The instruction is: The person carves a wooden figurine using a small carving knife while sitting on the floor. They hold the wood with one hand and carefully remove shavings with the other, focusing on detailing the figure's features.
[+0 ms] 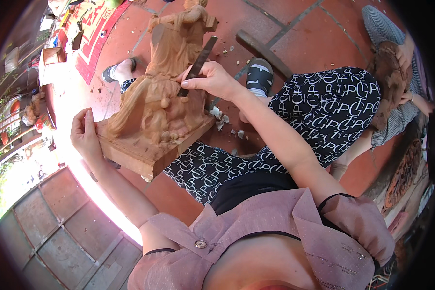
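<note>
A carved wooden statue (162, 104) with folded drapery and a thick block base (140, 157) leans away from me, in front of my lap. At the base's left side, my left hand (86, 133) grips the edge, its thumb up along the wood. My right hand (210, 79) pinches a flat dark metal strip (199, 60), perhaps a file or scraper. The strip is tilted, its lower end at the carved folds midway up the statue. Whether that end touches the wood, I cannot tell.
Pale chips (220, 118) lie scattered on the red tile floor (304, 36). A wooden bar (263, 53) lies beyond my sandalled foot (259, 75). At the right, another person's hand (405, 55) rests on a darker wood carving (386, 79). A red patterned rug (89, 36) is at the far left.
</note>
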Motion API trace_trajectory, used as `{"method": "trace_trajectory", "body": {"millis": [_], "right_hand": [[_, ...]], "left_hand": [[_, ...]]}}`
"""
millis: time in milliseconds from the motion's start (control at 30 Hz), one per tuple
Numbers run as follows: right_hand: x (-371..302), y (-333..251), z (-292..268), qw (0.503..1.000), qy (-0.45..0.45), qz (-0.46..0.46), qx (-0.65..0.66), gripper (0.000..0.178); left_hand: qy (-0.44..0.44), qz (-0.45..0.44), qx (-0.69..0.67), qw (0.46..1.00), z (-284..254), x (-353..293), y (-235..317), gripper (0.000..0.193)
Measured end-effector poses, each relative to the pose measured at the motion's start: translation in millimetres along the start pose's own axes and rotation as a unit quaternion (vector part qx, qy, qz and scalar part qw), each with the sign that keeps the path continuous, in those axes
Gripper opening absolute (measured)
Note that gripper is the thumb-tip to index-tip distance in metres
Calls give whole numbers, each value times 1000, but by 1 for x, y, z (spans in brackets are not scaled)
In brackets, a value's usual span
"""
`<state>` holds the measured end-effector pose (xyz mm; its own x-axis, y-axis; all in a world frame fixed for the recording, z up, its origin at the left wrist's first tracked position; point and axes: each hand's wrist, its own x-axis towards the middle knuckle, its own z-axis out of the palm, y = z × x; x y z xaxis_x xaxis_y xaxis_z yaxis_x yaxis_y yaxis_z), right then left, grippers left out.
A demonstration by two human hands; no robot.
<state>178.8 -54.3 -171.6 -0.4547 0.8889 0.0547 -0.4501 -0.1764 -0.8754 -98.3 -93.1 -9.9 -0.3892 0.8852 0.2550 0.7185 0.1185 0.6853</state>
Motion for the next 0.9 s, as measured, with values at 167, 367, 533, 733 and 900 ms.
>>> {"method": "trace_trajectory", "body": {"millis": [167, 367, 533, 733, 900], "right_hand": [[5, 0, -5, 999, -4, 47, 23, 14], [6, 1, -2, 994, 10, 62, 91, 14], [6, -3, -4, 999, -13, 27, 20, 12], [8, 2, -3, 994, 2, 57, 92, 13], [7, 1, -4, 994, 47, 55, 78, 12]], "left_hand": [[-5, 0, 14, 1000, -2, 0, 2, 15], [-12, -7, 15, 1000, -2, -1, 4, 16], [-9, -3, 12, 1000, -3, 0, -2, 17], [-11, -12, 8, 1000, -3, -2, 2, 16], [-8, -8, 5, 1000, -3, 0, 1, 15]]}}
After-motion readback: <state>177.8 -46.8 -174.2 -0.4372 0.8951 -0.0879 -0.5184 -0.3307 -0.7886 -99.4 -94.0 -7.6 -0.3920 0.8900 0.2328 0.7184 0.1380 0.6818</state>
